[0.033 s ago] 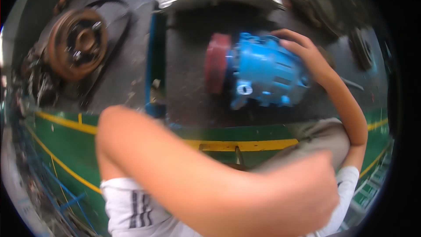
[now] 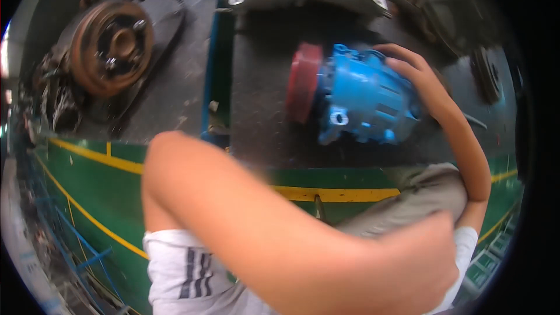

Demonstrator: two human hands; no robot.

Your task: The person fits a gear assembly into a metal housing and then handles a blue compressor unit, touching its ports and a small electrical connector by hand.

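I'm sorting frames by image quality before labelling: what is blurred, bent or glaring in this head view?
Head view: the left forearm across the foreground is soft and out of focus; the blue machine part under the right hand is fairly sharp; the yellow floor line bows from fisheye; black vignette rings the frame; bright glare sits at the left rim.
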